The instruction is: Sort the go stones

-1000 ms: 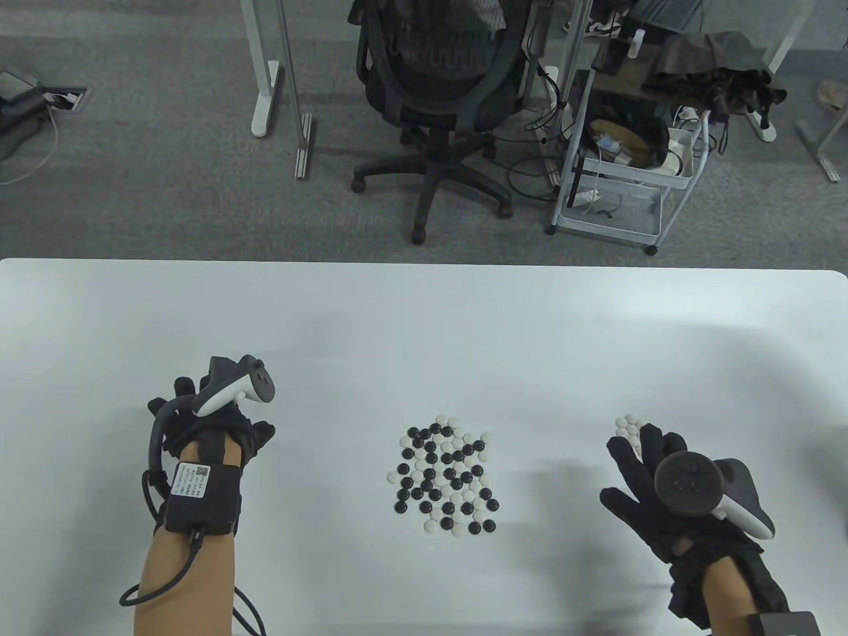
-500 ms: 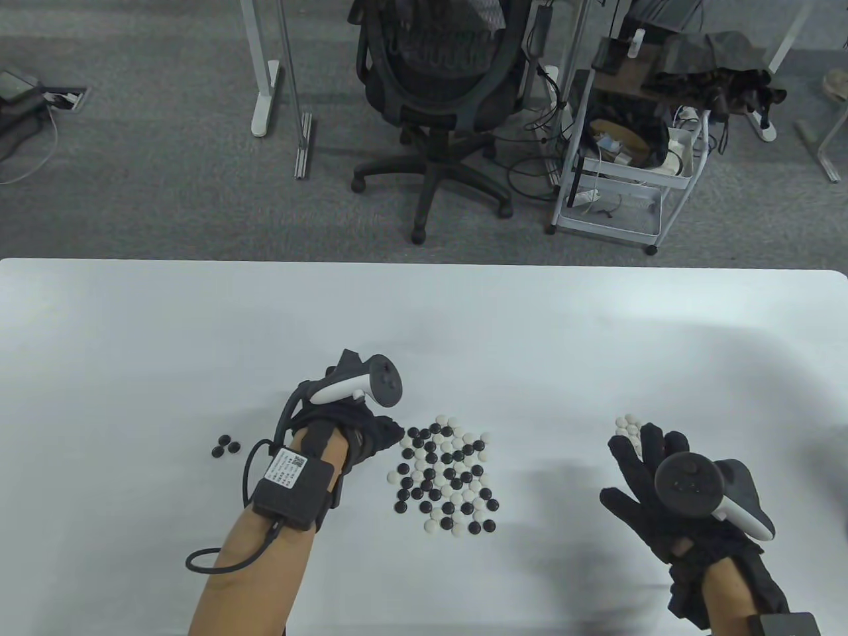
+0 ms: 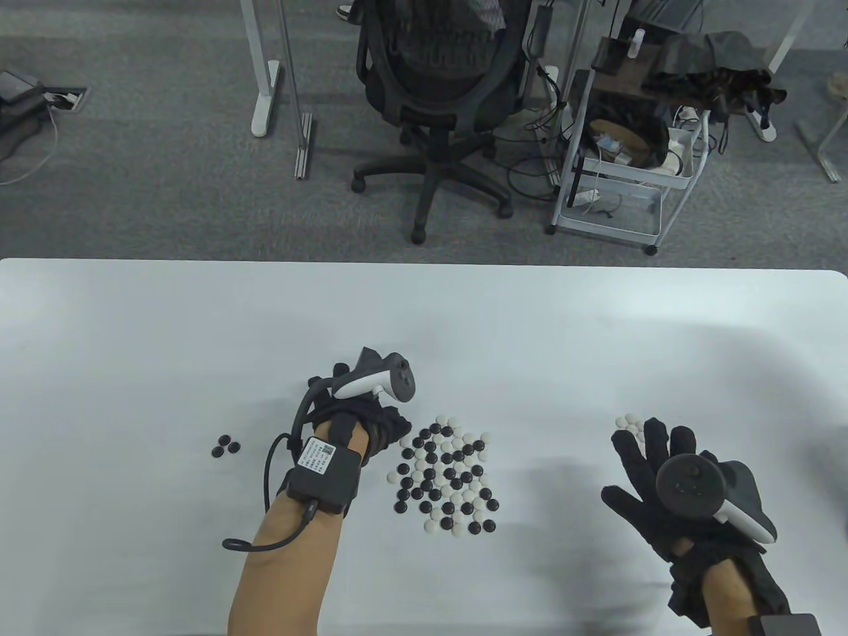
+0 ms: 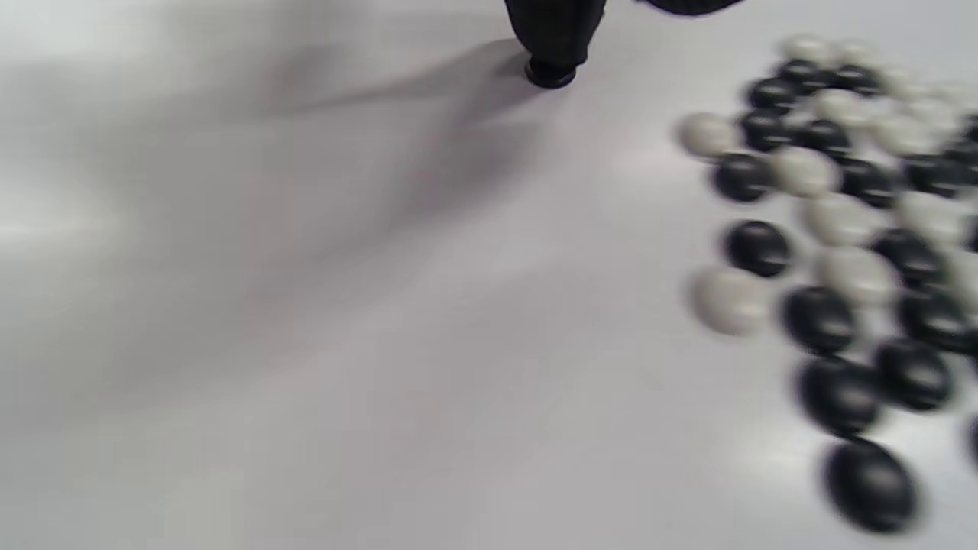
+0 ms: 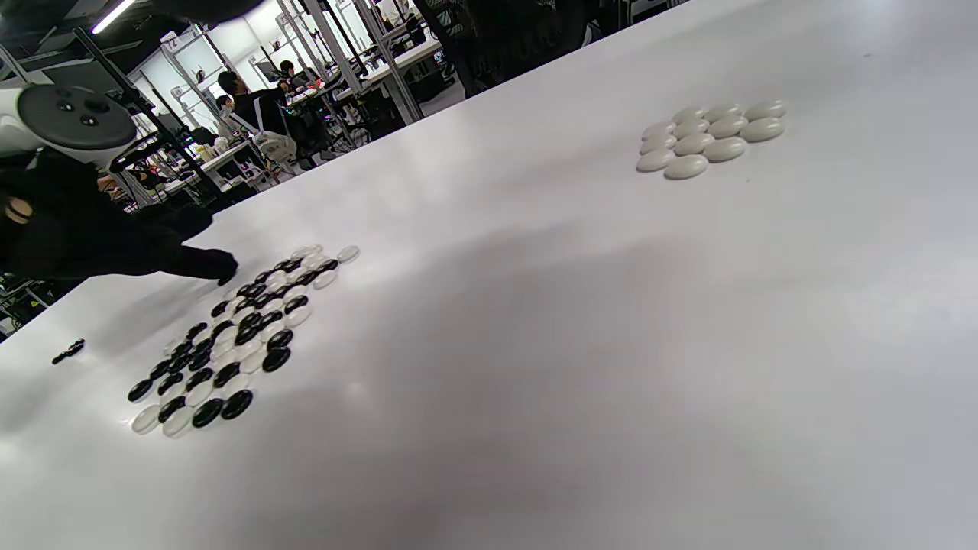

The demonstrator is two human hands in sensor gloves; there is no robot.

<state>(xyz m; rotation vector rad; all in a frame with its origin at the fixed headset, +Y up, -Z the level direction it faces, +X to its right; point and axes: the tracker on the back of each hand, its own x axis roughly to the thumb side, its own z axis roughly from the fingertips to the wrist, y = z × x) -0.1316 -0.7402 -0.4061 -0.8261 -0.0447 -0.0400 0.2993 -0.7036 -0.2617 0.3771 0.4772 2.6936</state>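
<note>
While the left hand (image 3: 371, 424) presses one finger on a black stone (image 4: 550, 74) at the mixed pile's (image 3: 447, 474) left edge | right hand (image 3: 662, 477) hovers, fingers spread, near white stones (image 3: 629, 424) | three black stones (image 3: 225, 446) far left on surface (image 3: 132, 331)

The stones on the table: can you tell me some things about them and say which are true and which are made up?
1. Three black stones lie apart, left of the mixed pile. True.
2. The white group sits inside a bowl. False: it lies bare on the table.
3. The left hand reaches the pile's left edge. True.
4. The right hand rests on the mixed pile. False: it is by the white group, far right.
5. The mixed pile is all black. False: black and white.
</note>
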